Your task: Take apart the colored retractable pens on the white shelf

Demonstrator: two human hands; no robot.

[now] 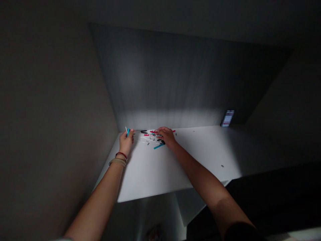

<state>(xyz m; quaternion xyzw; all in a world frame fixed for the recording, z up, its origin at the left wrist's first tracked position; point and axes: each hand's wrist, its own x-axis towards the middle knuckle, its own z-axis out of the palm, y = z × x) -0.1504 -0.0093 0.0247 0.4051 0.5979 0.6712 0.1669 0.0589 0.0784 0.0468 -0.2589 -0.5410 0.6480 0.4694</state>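
Note:
My left hand (pixel 126 140) is closed around a short blue piece (pixel 128 132) that looks like part of a pen, with a thin white stick (pixel 126 128) poking up beside it. To its right, a loose pile of slim pen-like parts lies on the white desk (pixel 150 170). Among them are a red piece (pixel 146 135), a black piece (pixel 143 132), thin white rods (pixel 147 138) and a blue stick (pixel 158 146). Over the pile's right side, my right hand (pixel 166 135) has its fingers bent together; whatever is between the fingertips is too small to tell.
A phone (pixel 227 118) leans upright at the back right of the desk. Small dark spots (pixel 222 166) dot the surface. A grey panel (pixel 160 80) rises behind, and a wall (pixel 57 110) closes in the left. The right side is in deep shadow.

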